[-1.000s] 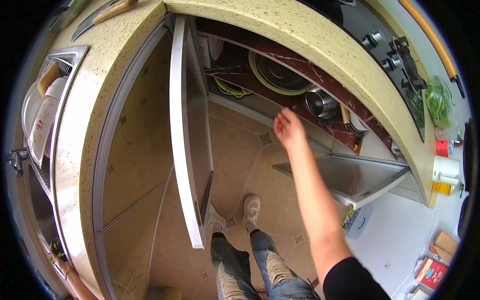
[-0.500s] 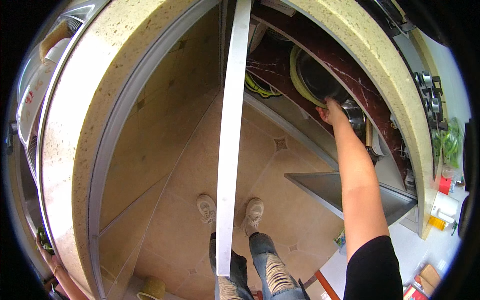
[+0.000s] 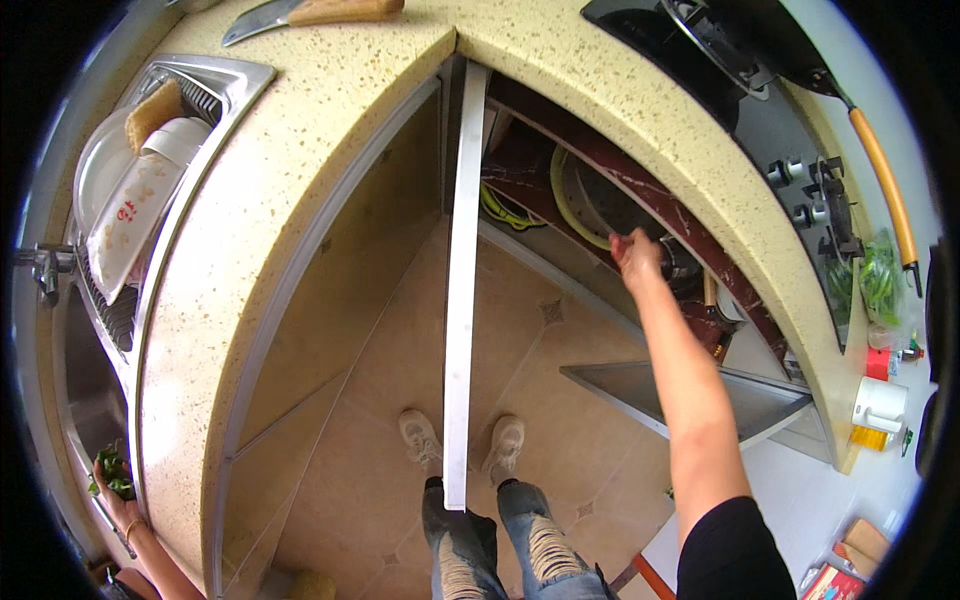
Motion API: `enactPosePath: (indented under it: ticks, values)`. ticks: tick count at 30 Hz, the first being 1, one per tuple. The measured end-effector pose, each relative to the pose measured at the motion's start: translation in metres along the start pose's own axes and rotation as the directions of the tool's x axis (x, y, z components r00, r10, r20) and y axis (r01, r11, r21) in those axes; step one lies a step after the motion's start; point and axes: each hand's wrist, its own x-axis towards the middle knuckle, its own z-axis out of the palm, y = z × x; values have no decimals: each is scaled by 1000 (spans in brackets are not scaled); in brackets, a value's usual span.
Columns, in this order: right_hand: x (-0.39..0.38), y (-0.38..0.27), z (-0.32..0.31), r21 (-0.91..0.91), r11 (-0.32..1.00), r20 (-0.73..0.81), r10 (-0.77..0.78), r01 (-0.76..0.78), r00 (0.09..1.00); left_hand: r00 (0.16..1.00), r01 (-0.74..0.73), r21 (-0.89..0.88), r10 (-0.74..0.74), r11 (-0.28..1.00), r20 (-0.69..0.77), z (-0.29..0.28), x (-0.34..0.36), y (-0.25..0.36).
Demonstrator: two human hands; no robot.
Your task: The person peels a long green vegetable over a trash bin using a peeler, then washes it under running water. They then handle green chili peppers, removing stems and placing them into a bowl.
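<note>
My right hand (image 3: 638, 256) reaches into the open lower cabinet on the right. Its fingers are curled over the near rim of a dark round pan (image 3: 598, 198) with a pale green edge, which lies on the dark red marbled shelf. A shiny metal pot (image 3: 680, 265) sits right beside the hand, partly covered by it. Farther along the shelf is a wooden handle (image 3: 710, 292), next to something white. My left hand does not show.
An open cabinet door (image 3: 460, 300) stands upright in front of me; another panel (image 3: 690, 395) juts out at right. Another person's hand (image 3: 122, 512) holds leafy greens (image 3: 114, 470) at the sink (image 3: 90, 390). A cleaver (image 3: 310, 14) lies on the speckled counter (image 3: 190, 330).
The view has tilted up, bringing the cleaver and more of the counter and stove into sight. My right hand stays at the pan's near rim.
</note>
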Motion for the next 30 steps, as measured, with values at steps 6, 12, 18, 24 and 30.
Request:
enactPosePath:
  ticks: [6,12,18,24,30]
  values:
    - [-108,20,-43,-119,993,6,13,-12,1000,995,-98,-81,99,992,4,10,-2,-8]
    - [-311,16,-69,211,945,7,255,-251,967,984,-173,-169,164,970,-66,41,-30,-6]
    - [-473,-48,-13,-373,888,476,-65,268,877,991,-122,-212,107,970,-77,61,-41,-12]
    - [-570,-41,165,-410,803,798,86,432,597,986,-25,-490,102,871,132,46,-69,74]
    - [-641,61,305,-522,742,819,299,421,490,830,-279,-422,438,862,345,7,-91,160]
